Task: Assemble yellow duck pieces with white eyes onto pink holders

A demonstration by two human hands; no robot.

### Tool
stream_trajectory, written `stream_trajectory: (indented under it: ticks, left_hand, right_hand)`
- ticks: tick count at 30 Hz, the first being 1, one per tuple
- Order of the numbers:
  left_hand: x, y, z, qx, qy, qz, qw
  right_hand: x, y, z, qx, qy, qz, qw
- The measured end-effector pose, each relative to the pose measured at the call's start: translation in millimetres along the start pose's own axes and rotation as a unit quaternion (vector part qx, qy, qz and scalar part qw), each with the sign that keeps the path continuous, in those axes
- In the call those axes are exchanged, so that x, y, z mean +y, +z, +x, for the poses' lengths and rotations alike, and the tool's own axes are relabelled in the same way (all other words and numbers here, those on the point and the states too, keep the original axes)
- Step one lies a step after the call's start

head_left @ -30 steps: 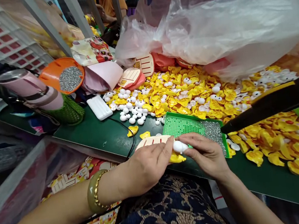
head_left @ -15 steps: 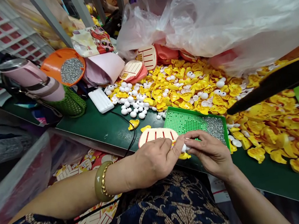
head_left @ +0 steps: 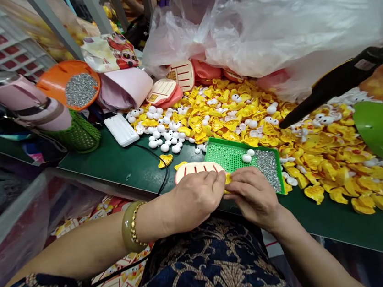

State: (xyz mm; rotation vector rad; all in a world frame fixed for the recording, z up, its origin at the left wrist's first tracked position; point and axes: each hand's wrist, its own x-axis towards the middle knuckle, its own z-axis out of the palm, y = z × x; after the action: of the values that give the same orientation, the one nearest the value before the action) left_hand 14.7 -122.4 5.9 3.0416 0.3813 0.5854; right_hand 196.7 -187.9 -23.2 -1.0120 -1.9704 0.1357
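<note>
My left hand (head_left: 193, 201) and my right hand (head_left: 253, 196) meet at the near edge of the green table (head_left: 135, 166), fingers pinched together on a small yellow plastic piece (head_left: 228, 178) of which only a corner shows. A cream slotted oval part (head_left: 194, 169) lies just beyond my left fingers. Right behind my hands sits a green perforated tray (head_left: 230, 155) with small metal bits (head_left: 268, 167) at its right end and a white ball piece (head_left: 246, 158) lying on it.
A big heap of yellow shells (head_left: 243, 114) and white balls (head_left: 163, 135) covers the table. A clear plastic bag (head_left: 285, 27), orange bowl of metal bits (head_left: 70, 86), pink bottle in a green holder (head_left: 32, 111), white box (head_left: 120, 129), black tool (head_left: 337, 83) and green dish (head_left: 381, 128) surround them.
The white ball piece held between my fingers a second ago now lies on the green tray. My hands have closed in on the yellow piece, and the view shifted slightly.
</note>
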Motion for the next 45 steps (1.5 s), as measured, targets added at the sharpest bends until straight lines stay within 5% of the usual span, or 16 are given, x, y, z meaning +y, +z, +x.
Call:
stream_trajectory:
  ticks: [5, 8, 11, 13, 15, 17, 19, 22, 27, 33, 45]
  left_hand:
    - [1.8, -8.4, 7.7, -0.035, 0.023, 0.072, 0.997]
    - [-2.7, -17.1, -0.1, -0.055, 0.023, 0.081, 0.995]
    - [-11.5, -23.2, -14.8, -0.054, 0.015, 0.06, 0.997]
    - [-16.4, -24.5, -21.3, -0.042, 0.008, 0.063, 0.997]
    - [-18.4, -24.1, -22.1, -0.018, 0.015, 0.081, 0.996]
    - [-17.7, -22.9, -18.3, 0.008, 0.032, 0.094, 0.995]
    - [-16.0, -21.7, -12.8, 0.028, 0.043, 0.092, 0.994]
    - [-14.8, -19.4, -6.0, 0.048, 0.042, 0.077, 0.995]
    - [-14.7, -8.1, 2.1, 0.067, 0.059, 0.077, 0.993]
    - [-10.1, -3.0, 11.9, 0.072, 0.083, 0.105, 0.988]
    - [-0.3, 7.4, 7.6, 0.037, 0.067, 0.119, 0.99]
  right_hand:
    - [-4.1, 10.4, 8.7, 0.049, -0.009, 0.015, 0.999]
    - [0.3, 5.6, 3.3, 0.026, 0.02, 0.04, 0.999]
    - [29.9, -7.0, -10.6, 0.066, 0.127, -0.027, 0.989]
    - [59.5, -12.9, -19.0, 0.1, 0.27, -0.14, 0.948]
    - [86.1, -12.4, -23.2, 0.022, 0.374, -0.248, 0.893]
    - [102.7, -6.0, -23.8, -0.058, 0.406, -0.315, 0.856]
    - [108.1, 2.0, -23.4, -0.077, 0.407, -0.327, 0.849]
    - [98.9, 8.3, -24.9, -0.005, 0.42, -0.213, 0.882]
    - [51.2, -3.3, -16.8, 0.136, 0.292, 0.095, 0.942]
    - [11.6, -19.6, 3.3, 0.075, 0.083, 0.048, 0.993]
    - [9.3, -27.3, -4.4, 0.016, 0.037, 0.016, 0.999]
